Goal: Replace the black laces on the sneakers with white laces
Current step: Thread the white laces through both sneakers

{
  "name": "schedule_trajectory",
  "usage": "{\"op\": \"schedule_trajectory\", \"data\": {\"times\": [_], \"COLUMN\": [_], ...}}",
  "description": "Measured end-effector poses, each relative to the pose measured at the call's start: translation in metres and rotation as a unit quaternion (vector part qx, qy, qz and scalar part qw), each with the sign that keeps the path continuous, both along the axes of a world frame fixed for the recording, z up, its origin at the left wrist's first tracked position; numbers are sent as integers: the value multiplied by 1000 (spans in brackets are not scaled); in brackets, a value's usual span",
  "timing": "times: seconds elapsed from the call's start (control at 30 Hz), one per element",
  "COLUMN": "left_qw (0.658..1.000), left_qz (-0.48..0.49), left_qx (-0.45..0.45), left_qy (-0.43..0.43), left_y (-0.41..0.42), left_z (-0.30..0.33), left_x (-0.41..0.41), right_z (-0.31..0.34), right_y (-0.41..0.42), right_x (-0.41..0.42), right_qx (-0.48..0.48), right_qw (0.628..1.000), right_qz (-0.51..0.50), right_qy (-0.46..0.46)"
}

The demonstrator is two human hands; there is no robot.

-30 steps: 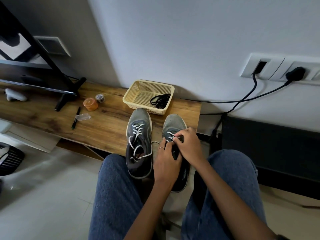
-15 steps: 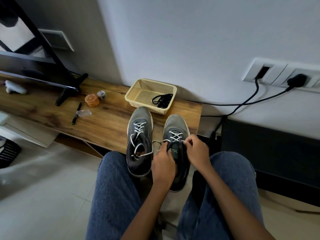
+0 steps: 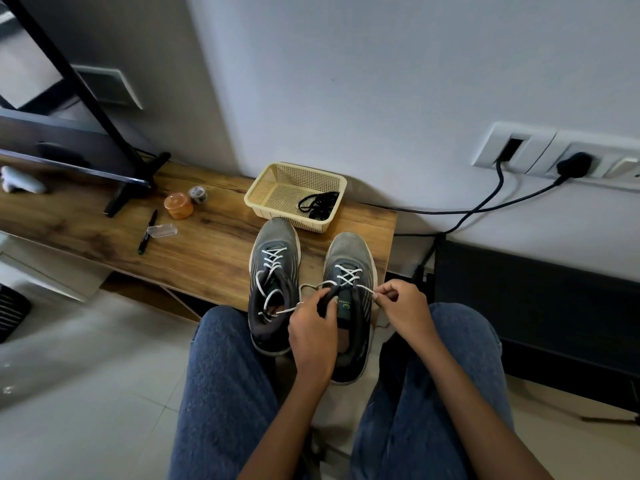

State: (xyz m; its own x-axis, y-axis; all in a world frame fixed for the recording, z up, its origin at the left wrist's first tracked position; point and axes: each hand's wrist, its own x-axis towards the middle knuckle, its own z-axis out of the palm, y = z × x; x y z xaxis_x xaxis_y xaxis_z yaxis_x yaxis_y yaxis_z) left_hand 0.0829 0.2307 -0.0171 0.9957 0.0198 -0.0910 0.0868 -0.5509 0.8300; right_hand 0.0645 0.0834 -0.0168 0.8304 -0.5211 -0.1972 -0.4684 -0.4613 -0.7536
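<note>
On the wooden table [image 3: 194, 251] by the wall, the right hand [image 3: 403, 308] pinches the white lace [image 3: 362, 289] of the right sneaker [image 3: 349, 258]; the left hand [image 3: 311, 327] grips its tongue. The left sneaker [image 3: 275, 251] stands beside; black laces [image 3: 317, 204] lie in the basket [image 3: 273, 183].

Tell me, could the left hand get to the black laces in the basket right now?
Probably not at once: the left hand grips the right sneaker's tongue. Once freed, nothing blocks the open basket holding the black laces.

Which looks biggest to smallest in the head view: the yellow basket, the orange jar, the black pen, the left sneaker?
1. left sneaker, though it lies nearer the camera
2. yellow basket
3. black pen
4. orange jar
Pen and jar are close: the pen is longer but thinner.
</note>
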Motion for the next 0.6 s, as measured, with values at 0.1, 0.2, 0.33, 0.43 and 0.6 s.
{"op": "schedule_trajectory", "data": {"times": [0.1,0.2,0.33,0.43,0.6], "left_qw": [1000,999,993,981,973], "left_qz": [7,19,-4,-41,-55], "left_qx": [1,8,68,130,154], "left_qy": [-21,-42,-92,-138,-161], "left_y": [0,-1,-1,-1,-1], "left_z": [2,4,4,-1,-6], "left_x": [-1,-3,-5,-6,-4], "right_z": [14,31,49,60,70], "right_y": [-10,-16,-19,-16,-10], "right_x": [-11,-19,-24,-23,-19], "right_qx": [-2,7,54,96,122], "right_qw": [1000,1000,997,990,980], "right_qz": [4,-3,-24,-45,-56], "right_qy": [3,-12,-50,-89,-148]}}
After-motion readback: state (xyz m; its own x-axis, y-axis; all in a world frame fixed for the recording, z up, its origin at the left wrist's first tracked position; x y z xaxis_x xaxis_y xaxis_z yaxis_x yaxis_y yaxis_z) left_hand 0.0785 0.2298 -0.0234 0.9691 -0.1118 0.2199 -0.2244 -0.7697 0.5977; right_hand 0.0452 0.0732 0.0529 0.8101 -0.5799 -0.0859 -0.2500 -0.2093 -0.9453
